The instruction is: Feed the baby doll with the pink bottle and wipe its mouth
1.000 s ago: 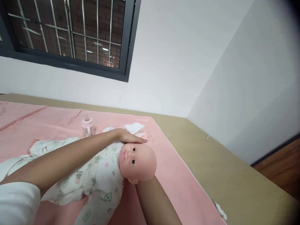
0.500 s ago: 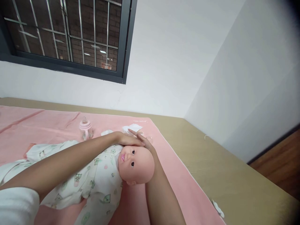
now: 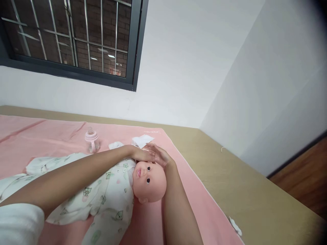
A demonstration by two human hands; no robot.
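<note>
A baby doll in a white printed romper (image 3: 107, 190) lies on its back on a pink towel (image 3: 196, 194), its bare head (image 3: 150, 178) pointing right. My left hand (image 3: 141, 154) reaches across the doll's chest and lies flat against the far side of the head, fingers stretched out. Coming up from below past the crown, my right hand (image 3: 160, 157) has its fingers spread and rests over my left fingertips. Neither hand holds anything.
A small pink baby bottle (image 3: 91, 140) stands on the towel behind the doll, with a folded white cloth (image 3: 142, 140) and a small white pad (image 3: 114, 145) near it. The towel covers a tan surface (image 3: 242, 183) set in a wall corner. A white scrap (image 3: 235, 226) lies at its right.
My right arm has come up from under the doll's head and its hand now sits spread beyond the crown. The doll's head has turned slightly. My left hand has stayed put.
</note>
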